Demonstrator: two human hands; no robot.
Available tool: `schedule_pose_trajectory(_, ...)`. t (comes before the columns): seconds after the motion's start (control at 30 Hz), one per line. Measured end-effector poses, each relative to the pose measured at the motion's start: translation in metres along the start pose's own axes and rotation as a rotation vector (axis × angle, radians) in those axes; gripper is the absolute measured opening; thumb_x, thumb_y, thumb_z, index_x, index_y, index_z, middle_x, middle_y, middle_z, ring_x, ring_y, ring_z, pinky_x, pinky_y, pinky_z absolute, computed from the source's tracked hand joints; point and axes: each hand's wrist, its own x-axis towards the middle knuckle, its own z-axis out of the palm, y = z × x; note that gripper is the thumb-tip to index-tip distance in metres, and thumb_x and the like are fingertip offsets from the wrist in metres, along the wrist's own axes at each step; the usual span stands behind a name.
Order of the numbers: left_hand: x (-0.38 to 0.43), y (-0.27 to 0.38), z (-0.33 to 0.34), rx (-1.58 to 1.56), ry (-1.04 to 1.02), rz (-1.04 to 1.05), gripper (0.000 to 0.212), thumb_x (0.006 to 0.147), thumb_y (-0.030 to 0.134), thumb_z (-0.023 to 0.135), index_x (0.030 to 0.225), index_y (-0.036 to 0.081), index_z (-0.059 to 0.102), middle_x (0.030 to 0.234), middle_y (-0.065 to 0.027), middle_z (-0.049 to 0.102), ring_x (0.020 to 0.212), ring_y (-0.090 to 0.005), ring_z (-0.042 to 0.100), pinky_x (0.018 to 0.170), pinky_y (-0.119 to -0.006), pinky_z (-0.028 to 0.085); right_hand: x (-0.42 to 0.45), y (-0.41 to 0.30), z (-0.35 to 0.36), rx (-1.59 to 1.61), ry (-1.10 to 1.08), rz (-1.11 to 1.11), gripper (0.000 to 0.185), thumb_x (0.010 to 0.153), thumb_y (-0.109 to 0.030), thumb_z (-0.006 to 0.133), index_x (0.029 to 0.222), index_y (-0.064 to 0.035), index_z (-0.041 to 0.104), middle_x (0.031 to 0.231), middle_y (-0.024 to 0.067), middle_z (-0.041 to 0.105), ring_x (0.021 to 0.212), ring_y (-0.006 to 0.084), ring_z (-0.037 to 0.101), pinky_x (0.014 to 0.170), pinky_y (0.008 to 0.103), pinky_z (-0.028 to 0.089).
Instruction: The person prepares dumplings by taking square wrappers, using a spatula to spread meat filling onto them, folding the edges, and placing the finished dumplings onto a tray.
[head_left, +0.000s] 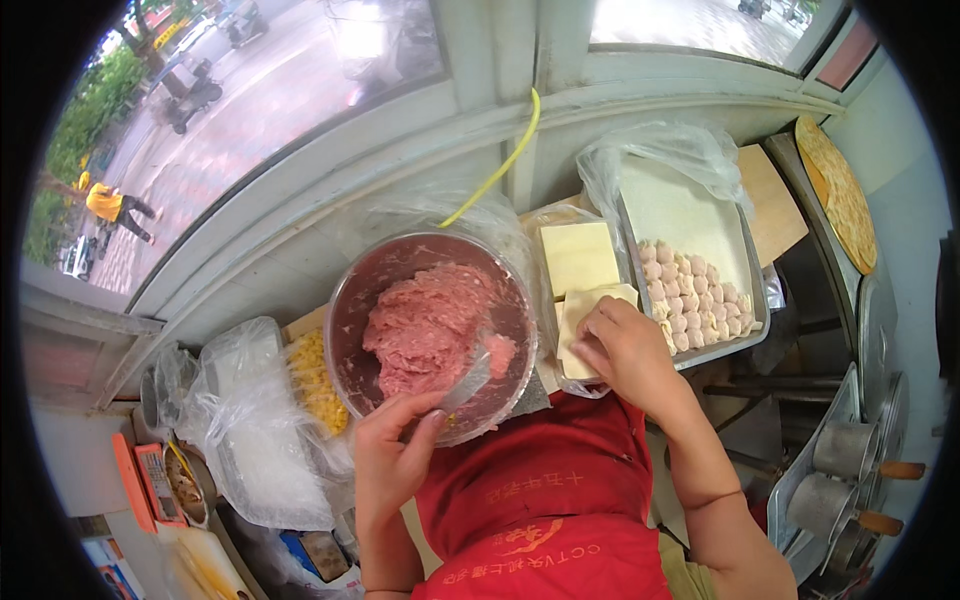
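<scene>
My left hand grips a flat metal filling spatula over the near right part of a steel bowl. Pink minced meat is heaped in the bowl, and a small lump of it sits at the blade's tip. My right hand is on the near stack of square dough wrappers, its fingers bent over the top sheet. Whether they pinch a sheet is hidden. Behind this stack lies another stack of wrappers. To the right, a metal tray holds rows of filled wontons.
Left of the bowl are yellow corn kernels in plastic and a plastic-covered container. An orange scale stands at far left. Ladles with wooden handles lie at right, below a round flatbread. Windows border the back.
</scene>
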Motion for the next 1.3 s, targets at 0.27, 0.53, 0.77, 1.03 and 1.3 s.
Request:
schedule_pose_trajectory(0.27,0.001,-0.001,-0.004,-0.008,-0.057,0.116,0.019,0.089,0.004,0.066,0.107,0.001,0.07,0.095,-0.0132,0.071,0.086,-0.0242,0.068,0.077,-0.031,0.052,-0.008,0.019,0.0,0.339,0.166,0.164,0.006,0.097,-0.005,0.049,0.095,0.0005,0.052,0.098,0.0166,0.057,0.093,0.0271,0.055,0.085,0.0357,0.045)
schedule_pose_trajectory(0.53,-0.007,-0.009,-0.005,-0.255,-0.027,-0.044,0.02,0.094,0.003,0.061,0.112,0.001,0.068,0.088,-0.0035,0.068,0.074,-0.0077,0.06,0.066,-0.024,0.05,-0.01,0.061,-0.046,2.093,0.449,0.599,0.049,0.104,-0.027,0.046,0.144,0.0014,0.041,0.144,0.0194,0.05,0.133,0.0306,0.048,0.109,0.0448,0.043)
schedule_pose_trajectory(0.77,-0.004,-0.007,0.002,-0.393,-0.031,-0.09,0.019,0.094,0.0,0.06,0.113,-0.001,0.067,0.089,-0.0005,0.065,0.073,-0.0054,0.059,0.064,-0.021,0.048,-0.018,0.039,-0.027,2.27,0.46,0.333,0.05,0.101,-0.023,0.054,0.143,0.0012,0.042,0.145,0.0173,0.049,0.135,0.0295,0.046,0.113,0.0495,0.038)
schedule_pose_trajectory(1.03,-0.007,0.003,-0.005,-0.119,0.143,0.238,0.029,0.083,-0.01,0.063,0.108,0.003,0.07,0.101,-0.0104,0.068,0.088,-0.0195,0.067,0.075,-0.028,0.053,-0.012,-0.037,0.012,2.051,0.254,0.653,0.043,0.104,-0.022,0.047,0.139,0.0027,0.044,0.139,0.0179,0.054,0.127,0.0307,0.054,0.11,0.0469,0.043)
schedule_pose_trajectory(1.3,-0.01,0.023,0.023,0.527,0.06,0.59,0.035,0.07,-0.006,0.065,0.101,0.008,0.074,0.095,-0.0091,0.068,0.076,-0.0248,0.066,0.061,-0.034,0.053,0.002,-0.069,0.03,2.171,0.1,0.479,0.055,0.107,-0.039,0.029,0.139,0.0029,0.043,0.142,0.0193,0.049,0.131,0.0315,0.048,0.114,0.0471,0.034)
